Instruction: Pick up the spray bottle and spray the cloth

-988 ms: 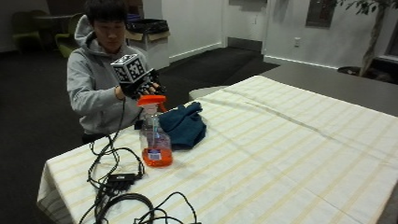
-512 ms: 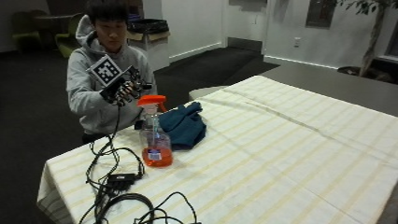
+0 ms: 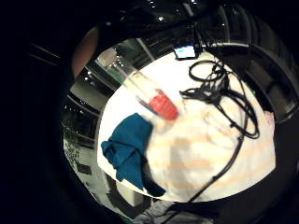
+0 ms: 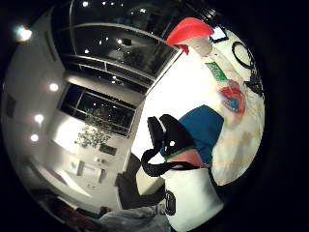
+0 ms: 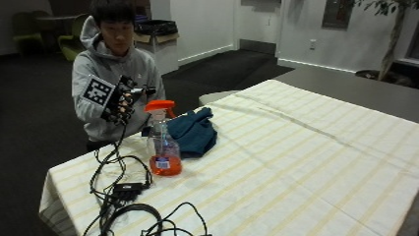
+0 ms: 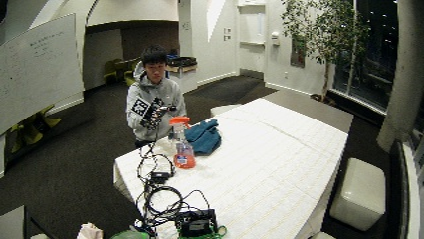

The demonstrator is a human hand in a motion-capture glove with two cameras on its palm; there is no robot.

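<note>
Outside view: right hand (image 5: 122,98) raised above worktop (image 5: 294,162), holding nothing (fingers' curl hard to tell). Bottle (image 5: 163,140) upright, untouched, just beside blue cloth (image 5: 193,130).

The room is lit evenly from overhead. The table (image 5: 308,162), under its pale striped cover, is shown as the brightest surface, while the floor (image 5: 33,128) around it is left dark. Only faint, soft shadows are cast beside the spray bottle (image 5: 164,147) and the cloth (image 5: 193,130). In the thumb side palm view, ceiling lamps (image 4: 21,33) are seen glaring, and their spots are mirrored in the dark windows (image 4: 104,108). In the little finger side palm view, the tabletop is washed pale by glare.
</note>
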